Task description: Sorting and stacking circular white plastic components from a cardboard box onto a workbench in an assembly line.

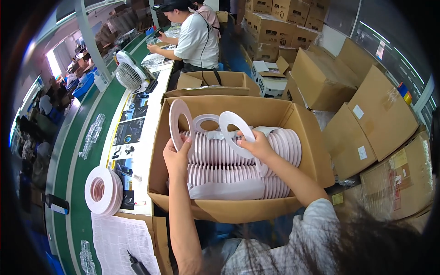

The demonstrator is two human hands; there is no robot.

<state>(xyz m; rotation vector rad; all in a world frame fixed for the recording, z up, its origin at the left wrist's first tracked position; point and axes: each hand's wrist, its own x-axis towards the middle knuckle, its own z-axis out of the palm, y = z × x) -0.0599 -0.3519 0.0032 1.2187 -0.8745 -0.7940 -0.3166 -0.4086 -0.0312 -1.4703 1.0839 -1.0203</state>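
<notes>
My left hand (178, 156) grips a flat white ring (174, 123) by its lower edge, tilted up at the left side of an open cardboard box (220, 211). A second white ring (228, 133) is in my right hand (259, 145), pinched at its right side and leaning over the box. Below both hands, rows of rings (220, 175) stand on edge, packed close together. Another ring (206, 118) lies at the box's far side. White sheeting (227, 190) covers part of the nearest row.
A stack of rings (98, 195) sits left on the green conveyor (82, 183), beside a printed sheet (121, 243) and a black pen (135, 263). Beyond stands a small fan (129, 75). Cartons (357, 137) crowd the right; a co-worker (198, 41) works farther up the line.
</notes>
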